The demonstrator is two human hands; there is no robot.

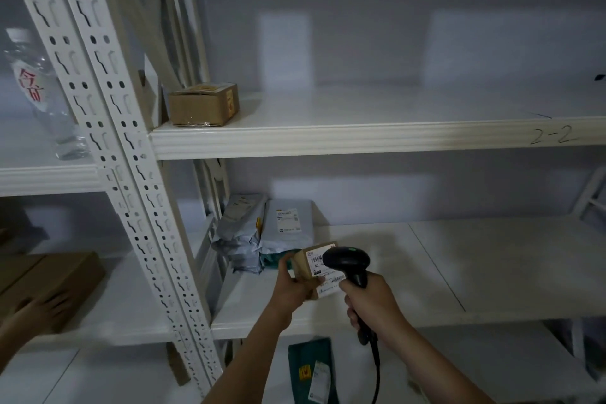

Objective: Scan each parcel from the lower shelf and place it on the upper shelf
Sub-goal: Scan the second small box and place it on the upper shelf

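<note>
My left hand [293, 282] grips a small cardboard parcel [311, 264] with a white barcode label, held just above the lower shelf [459, 272]. My right hand [370, 302] grips the handle of a black barcode scanner [347, 261], whose head sits right over the parcel's label. Several grey and green mailer bags [262, 233] lie piled at the left back of the lower shelf. One brown cardboard box [203, 103] stands at the far left of the upper shelf [393, 134], which is marked 2-2.
A perforated white upright [108, 128] divides this bay from the left one. There, another person's hand [36, 311] rests on a brown box [49, 285], and a plastic bottle [39, 92] stands above. A green mailer [311, 371] lies on the bottom level. The scanner cable hangs down.
</note>
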